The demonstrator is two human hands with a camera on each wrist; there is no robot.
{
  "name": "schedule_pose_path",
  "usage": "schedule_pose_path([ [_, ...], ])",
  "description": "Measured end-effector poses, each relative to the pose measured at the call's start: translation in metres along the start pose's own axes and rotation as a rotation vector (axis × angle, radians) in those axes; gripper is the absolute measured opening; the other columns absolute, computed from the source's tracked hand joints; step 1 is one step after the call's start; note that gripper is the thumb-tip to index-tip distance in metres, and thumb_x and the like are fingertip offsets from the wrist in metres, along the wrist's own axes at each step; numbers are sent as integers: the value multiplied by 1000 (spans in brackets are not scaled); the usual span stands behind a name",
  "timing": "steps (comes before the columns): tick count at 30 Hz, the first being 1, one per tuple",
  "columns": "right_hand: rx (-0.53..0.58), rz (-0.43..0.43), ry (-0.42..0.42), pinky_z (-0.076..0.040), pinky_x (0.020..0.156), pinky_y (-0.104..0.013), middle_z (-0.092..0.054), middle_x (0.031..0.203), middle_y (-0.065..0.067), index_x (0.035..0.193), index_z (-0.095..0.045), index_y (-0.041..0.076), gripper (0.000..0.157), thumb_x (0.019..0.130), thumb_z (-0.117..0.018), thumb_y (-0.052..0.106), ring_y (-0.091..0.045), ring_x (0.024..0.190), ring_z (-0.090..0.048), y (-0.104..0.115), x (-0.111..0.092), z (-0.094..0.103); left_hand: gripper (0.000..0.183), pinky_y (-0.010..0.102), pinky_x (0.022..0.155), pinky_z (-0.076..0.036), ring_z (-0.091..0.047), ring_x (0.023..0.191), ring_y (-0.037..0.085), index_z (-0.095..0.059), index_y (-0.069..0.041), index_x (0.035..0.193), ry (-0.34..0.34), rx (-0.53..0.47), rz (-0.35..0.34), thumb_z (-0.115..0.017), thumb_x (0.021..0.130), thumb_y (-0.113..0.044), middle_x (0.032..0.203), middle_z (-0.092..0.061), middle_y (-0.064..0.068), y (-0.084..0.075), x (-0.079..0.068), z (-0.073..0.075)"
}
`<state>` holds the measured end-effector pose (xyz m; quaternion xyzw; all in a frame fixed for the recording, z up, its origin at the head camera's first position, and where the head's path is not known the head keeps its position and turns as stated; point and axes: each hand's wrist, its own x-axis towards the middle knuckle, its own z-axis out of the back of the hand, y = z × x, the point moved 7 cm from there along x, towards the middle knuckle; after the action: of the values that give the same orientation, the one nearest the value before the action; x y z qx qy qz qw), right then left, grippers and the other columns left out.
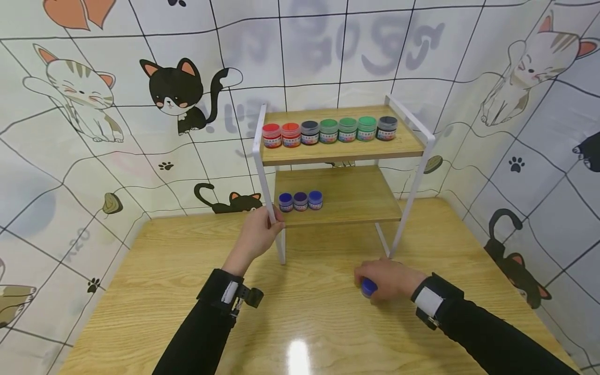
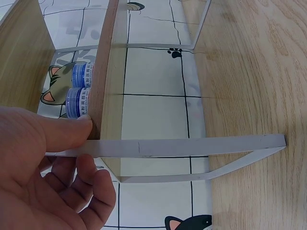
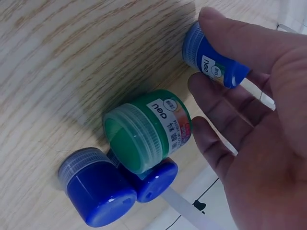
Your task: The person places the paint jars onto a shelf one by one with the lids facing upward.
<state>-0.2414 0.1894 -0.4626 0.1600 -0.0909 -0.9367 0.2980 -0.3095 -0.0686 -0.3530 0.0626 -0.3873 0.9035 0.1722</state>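
My left hand (image 1: 260, 229) grips the white metal frame (image 2: 192, 147) of a two-tier shelf, thumb in front and fingers curled behind in the left wrist view. My right hand (image 1: 386, 279), low over the table before the shelf's right leg, pinches a blue paint jar (image 3: 208, 55) between thumb and finger. Near its other fingers, in the right wrist view, are a green paint jar (image 3: 148, 129) and two more blue jars (image 3: 100, 187); the head view does not show these. Three blue and purple jars (image 1: 300, 201) stand at the lower tier's left end, beside my left hand.
On the upper tier (image 1: 337, 115) stands a row of several paint jars (image 1: 329, 131), red, dark and green. The shelf stands on a wood-grain table (image 1: 197, 297). Behind and beside it hangs a white cat-print covering (image 1: 309, 57).
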Motion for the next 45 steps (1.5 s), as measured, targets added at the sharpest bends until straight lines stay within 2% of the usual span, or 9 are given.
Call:
schedule_pose_path([
  [6, -10, 37, -39, -45, 90, -52, -62, 102, 11, 96, -61, 25, 31, 74, -82, 16, -14, 96, -57, 0, 0, 2, 4, 29, 56, -38, -45, 62, 18, -63, -7, 93, 0, -1, 4, -66, 91, -10, 74, -56, 6, 1, 0, 0],
  [11, -36, 59, -63, -48, 89, -48, -60, 101, 8, 98, -62, 24, 29, 76, -78, 12, -16, 97, -59, 3, 0, 3, 5, 29, 57, -38, -46, 62, 18, -63, -8, 93, -1, 1, 7, -66, 91, -10, 74, -56, 6, 2, 1, 0],
  [15, -67, 78, -80, -51, 87, -43, -60, 105, 5, 107, -66, 20, 27, 82, -76, 15, -18, 99, -61, 5, 1, 3, 5, 29, 56, -38, -45, 62, 18, -63, -8, 93, -1, -3, 11, -67, 91, -10, 74, -55, 6, 3, 0, -1],
  [19, -44, 100, -95, -53, 87, -40, -58, 108, 2, 116, -67, 17, 31, 86, -73, 15, -18, 101, -62, 6, 2, 4, 5, 29, 56, -38, -45, 62, 18, -63, -9, 92, -5, -1, 13, -67, 91, -10, 73, -55, 6, 3, 1, -2],
  [24, -44, 149, -113, -53, 88, -37, -57, 107, 3, 114, -65, 15, 29, 86, -73, 13, -16, 102, -61, 8, 4, 7, 4, 29, 56, -38, -45, 62, 18, -63, -8, 92, -10, -2, 7, -67, 91, -10, 73, -56, 6, 3, 1, -1],
  [30, -10, 78, -93, -53, 90, -40, -63, 112, 1, 116, -56, 16, 37, 85, -76, 18, -20, 106, -63, 6, 4, 7, 5, 29, 56, -38, -46, 62, 18, -63, -8, 92, -10, -4, 14, -67, 91, -10, 74, -56, 7, 2, 0, -1],
  [33, 26, 50, -94, -53, 85, -36, -62, 103, 6, 111, -53, 18, 35, 84, -76, 18, -14, 98, -62, 4, 5, 7, 5, 29, 56, -38, -46, 63, 18, -63, -8, 92, -8, -9, 13, -67, 91, -10, 75, -56, 7, 1, 0, -1],
  [37, 17, 77, -102, -53, 84, -35, -62, 99, 8, 106, -53, 21, 32, 83, -76, 15, -11, 95, -60, 4, 6, 6, 5, 29, 57, -38, -45, 63, 18, -63, -8, 92, -6, -14, 14, -67, 91, -10, 75, -56, 7, 1, 0, -1],
  [45, 6, 97, -102, -53, 89, -39, -63, 108, 6, 106, -60, 24, 26, 85, -75, 20, -15, 102, -60, 5, 5, 6, 5, 29, 57, -38, -45, 63, 18, -63, -8, 93, -2, -8, 14, -67, 91, -10, 75, -57, 7, 1, 0, -1],
])
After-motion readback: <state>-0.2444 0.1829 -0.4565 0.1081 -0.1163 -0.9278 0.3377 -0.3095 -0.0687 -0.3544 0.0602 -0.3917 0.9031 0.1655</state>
